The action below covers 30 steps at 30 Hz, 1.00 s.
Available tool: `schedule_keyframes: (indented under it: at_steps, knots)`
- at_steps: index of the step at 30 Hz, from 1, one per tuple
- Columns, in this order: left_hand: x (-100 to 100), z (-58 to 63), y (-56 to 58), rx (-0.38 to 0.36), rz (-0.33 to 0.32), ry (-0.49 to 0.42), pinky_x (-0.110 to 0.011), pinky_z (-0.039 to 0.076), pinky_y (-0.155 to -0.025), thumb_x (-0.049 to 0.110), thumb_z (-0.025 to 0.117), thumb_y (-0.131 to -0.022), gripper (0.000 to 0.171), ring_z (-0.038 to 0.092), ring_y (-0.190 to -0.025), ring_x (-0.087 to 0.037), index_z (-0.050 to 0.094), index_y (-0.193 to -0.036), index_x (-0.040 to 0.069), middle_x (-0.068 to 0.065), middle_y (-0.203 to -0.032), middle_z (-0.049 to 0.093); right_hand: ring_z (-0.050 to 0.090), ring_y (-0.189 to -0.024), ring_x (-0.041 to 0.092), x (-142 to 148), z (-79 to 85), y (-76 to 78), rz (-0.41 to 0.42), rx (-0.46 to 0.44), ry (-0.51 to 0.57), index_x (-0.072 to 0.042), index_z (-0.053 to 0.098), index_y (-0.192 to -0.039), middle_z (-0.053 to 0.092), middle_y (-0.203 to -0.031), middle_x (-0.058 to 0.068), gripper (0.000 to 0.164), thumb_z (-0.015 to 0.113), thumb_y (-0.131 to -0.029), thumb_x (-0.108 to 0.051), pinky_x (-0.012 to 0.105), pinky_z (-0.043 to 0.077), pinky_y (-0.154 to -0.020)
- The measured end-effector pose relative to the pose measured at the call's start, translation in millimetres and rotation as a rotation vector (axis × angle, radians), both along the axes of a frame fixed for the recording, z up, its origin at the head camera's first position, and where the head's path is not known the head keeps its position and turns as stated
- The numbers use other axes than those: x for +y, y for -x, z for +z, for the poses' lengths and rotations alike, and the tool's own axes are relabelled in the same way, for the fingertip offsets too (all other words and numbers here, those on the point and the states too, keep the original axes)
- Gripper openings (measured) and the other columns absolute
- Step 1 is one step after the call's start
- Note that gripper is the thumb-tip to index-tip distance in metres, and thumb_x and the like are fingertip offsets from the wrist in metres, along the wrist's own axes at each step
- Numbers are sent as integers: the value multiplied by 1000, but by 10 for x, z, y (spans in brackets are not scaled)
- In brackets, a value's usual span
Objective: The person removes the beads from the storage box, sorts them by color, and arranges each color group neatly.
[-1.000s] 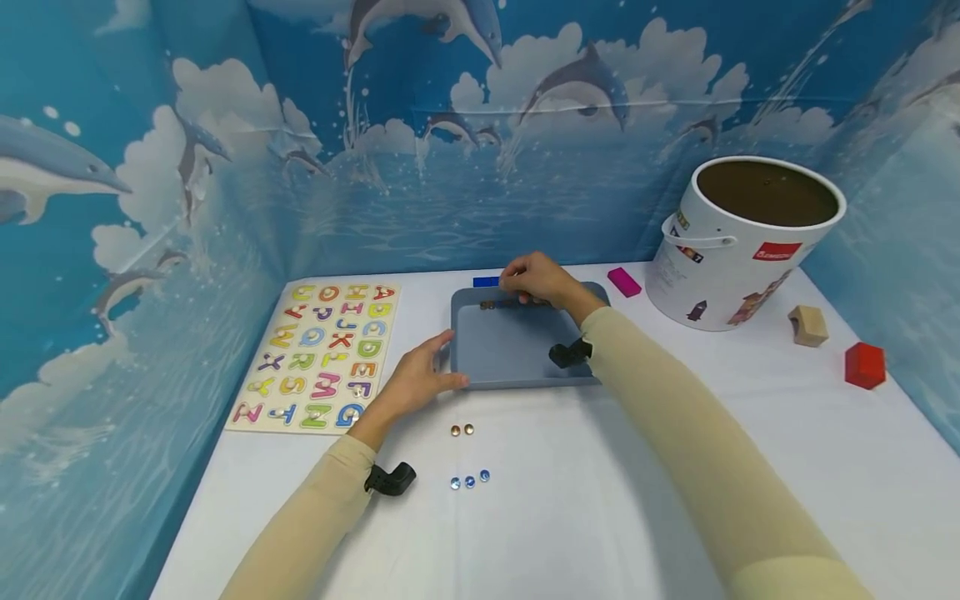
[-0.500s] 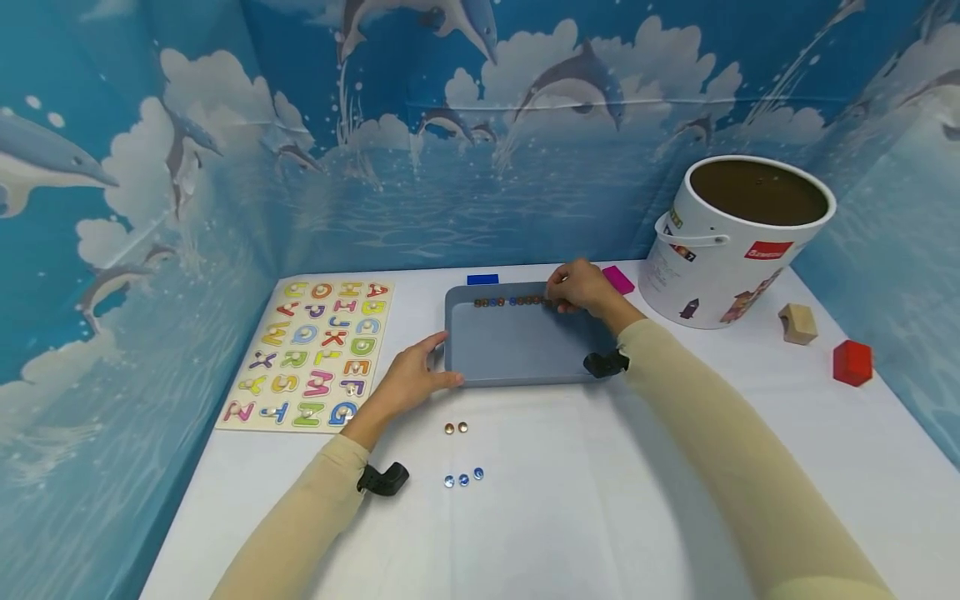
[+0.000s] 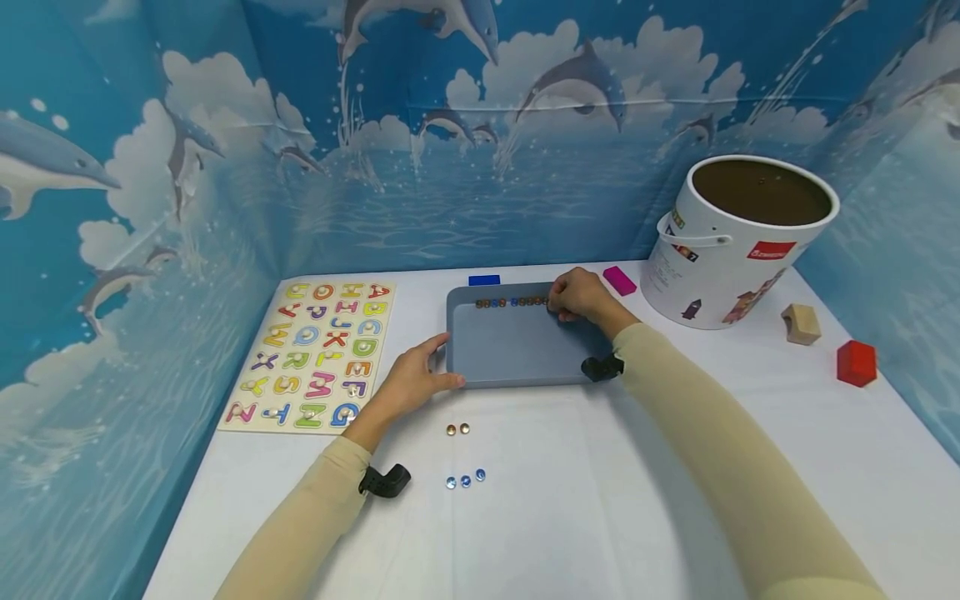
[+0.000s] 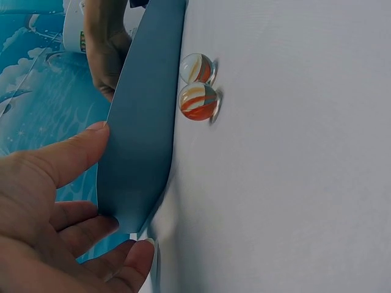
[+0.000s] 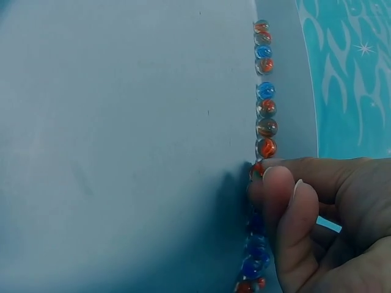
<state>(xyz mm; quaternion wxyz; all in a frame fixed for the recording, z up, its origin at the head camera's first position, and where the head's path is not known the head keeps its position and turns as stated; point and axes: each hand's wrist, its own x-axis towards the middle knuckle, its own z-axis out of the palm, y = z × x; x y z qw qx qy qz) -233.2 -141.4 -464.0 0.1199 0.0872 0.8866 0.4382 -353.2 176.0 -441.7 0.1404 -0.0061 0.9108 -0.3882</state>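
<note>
A shallow grey-blue tray (image 3: 517, 350) lies on the white table, with a row of orange and blue glass marbles (image 5: 266, 108) along its far wall. My right hand (image 3: 581, 296) is at the right part of that row and pinches an orange marble (image 5: 256, 170) between thumb and fingertips. Several blue marbles (image 5: 255, 247) sit beyond the fingers, partly hidden by them. My left hand (image 3: 412, 379) holds the tray's near left corner, thumb on the front wall and fingers around the side. Two orange-striped marbles (image 4: 198, 101) lie on the table in front of the tray.
Three blue marbles (image 3: 466, 481) lie nearer the front. A wooden alphabet board (image 3: 307, 358) is at the left. Behind the tray are a blue block (image 3: 483, 281) and a magenta block (image 3: 619, 281). A white bucket (image 3: 720, 267), wooden arch block (image 3: 802, 324) and red block (image 3: 857, 363) stand right.
My right hand has moved right along the tray's far wall, uncovering the left stretch of the marble row, then slightly toward me. My left hand stays at the tray corner.
</note>
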Motion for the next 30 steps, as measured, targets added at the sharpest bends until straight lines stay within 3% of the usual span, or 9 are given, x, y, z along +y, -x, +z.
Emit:
schedule_keyframes:
  at_steps: [11, 18, 21, 26, 30]
  knots:
    - [2, -11, -5, 0, -4, -12, -54, 30, -119, 29, 84, -85, 86, 32, -150, -36, 40, -157, 14, -17, -160, 39, 62, -58, 13, -34, 6, 8, 39, 39, -140, -1, 74, -86, 66, -71, 5, 9, 74, -90, -9, 26, 52, -55]
    - [3, -8, -11, 0, -2, -17, -54, 30, -119, 29, 84, -85, 87, 32, -150, -36, 40, -157, 14, -17, -160, 39, 59, -59, 13, -28, -5, 28, 32, 13, -115, -1, 73, -86, 64, -71, 4, 10, 76, -89, -10, 27, 50, -56]
    - [-5, -11, -10, -3, -1, -13, -54, 31, -119, 29, 84, -85, 87, 32, -150, -36, 40, -158, 14, -17, -160, 39, 57, -59, 14, -2, 5, 31, 34, -13, -32, 1, 73, -90, 63, -69, 3, 11, 75, -90, -10, 28, 48, -56]
    - [-10, -12, 0, -3, -4, 3, -54, 32, -118, 29, 84, -85, 86, 33, -150, -36, 40, -158, 15, -16, -160, 41, 56, -59, 12, 66, 101, -15, 4, -103, 248, 1, 70, -107, 66, -80, 7, 19, 69, -97, -14, 28, 46, -55]
    - [-9, -8, 7, -5, -8, 7, -54, 31, -118, 29, 84, -86, 86, 33, -150, -35, 39, -158, 15, -16, -160, 41, 63, -66, 13, 73, 278, -231, -8, -119, 467, -1, 65, -116, 69, -95, 8, 27, 69, -99, -21, 24, 49, -57]
